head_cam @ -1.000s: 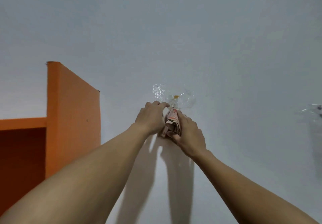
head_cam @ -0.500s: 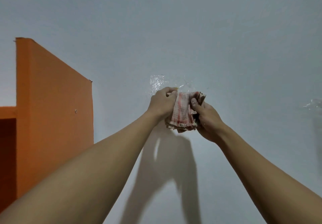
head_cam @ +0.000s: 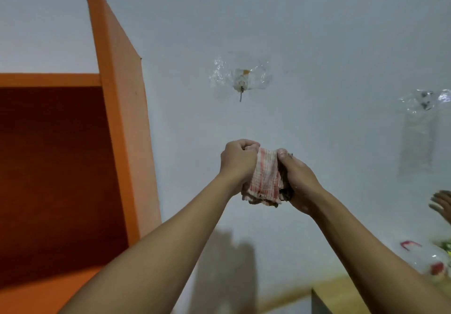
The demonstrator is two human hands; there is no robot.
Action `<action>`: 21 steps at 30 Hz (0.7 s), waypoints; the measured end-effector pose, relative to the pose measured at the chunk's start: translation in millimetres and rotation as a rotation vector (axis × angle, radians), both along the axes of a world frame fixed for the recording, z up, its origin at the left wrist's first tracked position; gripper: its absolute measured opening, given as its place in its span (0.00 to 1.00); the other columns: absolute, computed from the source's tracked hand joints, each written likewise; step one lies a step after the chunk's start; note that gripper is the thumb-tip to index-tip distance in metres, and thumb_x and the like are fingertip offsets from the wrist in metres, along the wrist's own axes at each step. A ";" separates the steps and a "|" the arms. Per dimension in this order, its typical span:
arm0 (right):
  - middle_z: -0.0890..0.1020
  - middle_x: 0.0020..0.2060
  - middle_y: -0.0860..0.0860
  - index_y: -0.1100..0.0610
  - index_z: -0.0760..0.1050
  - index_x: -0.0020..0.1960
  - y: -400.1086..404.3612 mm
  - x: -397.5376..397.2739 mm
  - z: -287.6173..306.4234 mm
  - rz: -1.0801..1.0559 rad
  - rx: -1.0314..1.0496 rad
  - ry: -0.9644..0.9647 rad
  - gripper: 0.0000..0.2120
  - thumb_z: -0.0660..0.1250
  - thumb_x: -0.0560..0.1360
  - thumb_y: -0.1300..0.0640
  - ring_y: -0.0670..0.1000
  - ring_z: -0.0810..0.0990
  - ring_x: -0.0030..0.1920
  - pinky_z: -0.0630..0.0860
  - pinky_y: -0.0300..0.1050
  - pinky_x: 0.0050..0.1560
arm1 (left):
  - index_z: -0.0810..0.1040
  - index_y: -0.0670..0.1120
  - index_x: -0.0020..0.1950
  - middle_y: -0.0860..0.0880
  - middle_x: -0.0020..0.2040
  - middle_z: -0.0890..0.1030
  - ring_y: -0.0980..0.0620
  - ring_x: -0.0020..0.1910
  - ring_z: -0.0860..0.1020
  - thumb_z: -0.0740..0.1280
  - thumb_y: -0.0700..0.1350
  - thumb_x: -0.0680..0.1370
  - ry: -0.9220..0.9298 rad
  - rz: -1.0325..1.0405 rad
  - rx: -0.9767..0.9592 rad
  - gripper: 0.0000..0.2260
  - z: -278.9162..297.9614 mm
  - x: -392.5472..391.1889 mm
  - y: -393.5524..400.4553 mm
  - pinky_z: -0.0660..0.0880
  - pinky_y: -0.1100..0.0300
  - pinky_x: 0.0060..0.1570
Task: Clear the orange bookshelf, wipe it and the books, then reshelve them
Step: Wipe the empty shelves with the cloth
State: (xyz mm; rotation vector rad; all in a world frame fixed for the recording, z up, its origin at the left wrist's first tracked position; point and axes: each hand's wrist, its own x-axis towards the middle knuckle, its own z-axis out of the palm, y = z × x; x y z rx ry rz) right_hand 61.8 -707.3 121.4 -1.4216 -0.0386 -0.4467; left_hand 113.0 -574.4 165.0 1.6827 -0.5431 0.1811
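Note:
Both my hands hold a bunched red-and-white striped cloth [head_cam: 264,178] in front of the white wall. My left hand [head_cam: 238,161] grips its left side with curled fingers. My right hand [head_cam: 296,175] clutches the right side, thumb on top. The orange bookshelf [head_cam: 119,108] stands at the left; its side panel rises high and the one compartment I see holds no books. No books are in view.
A clear adhesive wall hook [head_cam: 241,81] is stuck on the wall above my hands. A second hook with a clear plastic bag [head_cam: 423,123] hangs at the right. Another person's hand [head_cam: 441,203] shows at the right edge. A plastic bag [head_cam: 424,260] lies on a wooden surface [head_cam: 341,289] below.
My hands have taken the cloth off the wall hook and brought it down and away from the wall. The view has tilted down, showing more of the shelf and the wooden surface.

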 end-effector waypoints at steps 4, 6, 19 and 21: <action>0.81 0.40 0.58 0.59 0.75 0.53 26.9 -41.3 -14.9 -0.100 -0.003 0.028 0.16 0.55 0.84 0.48 0.54 0.78 0.32 0.71 0.44 0.28 | 0.85 0.47 0.49 0.50 0.49 0.85 0.47 0.49 0.84 0.59 0.42 0.78 0.096 -0.043 0.056 0.13 -28.2 -43.2 34.7 0.83 0.46 0.50; 0.77 0.37 0.60 0.63 0.74 0.54 47.4 -65.9 -21.7 -0.139 -0.056 0.026 0.18 0.55 0.84 0.48 0.55 0.73 0.27 0.67 0.44 0.26 | 0.85 0.45 0.48 0.48 0.49 0.86 0.47 0.50 0.84 0.60 0.41 0.77 0.139 -0.092 0.037 0.13 -39.4 -69.5 62.3 0.83 0.46 0.53; 0.74 0.30 0.59 0.63 0.73 0.49 290.7 -222.8 -79.4 0.007 -0.240 0.075 0.21 0.52 0.85 0.47 0.55 0.69 0.23 0.64 0.41 0.20 | 0.85 0.47 0.44 0.49 0.43 0.87 0.46 0.47 0.85 0.66 0.39 0.77 0.013 -0.061 0.259 0.08 -101.2 -216.5 333.8 0.82 0.45 0.52; 0.77 0.34 0.57 0.60 0.75 0.50 324.3 -231.4 -89.6 -0.002 -0.239 0.090 0.21 0.51 0.85 0.46 0.56 0.73 0.29 0.66 0.44 0.26 | 0.85 0.49 0.43 0.49 0.44 0.86 0.47 0.48 0.84 0.67 0.40 0.78 0.024 -0.010 0.258 0.08 -107.8 -218.7 369.3 0.81 0.43 0.53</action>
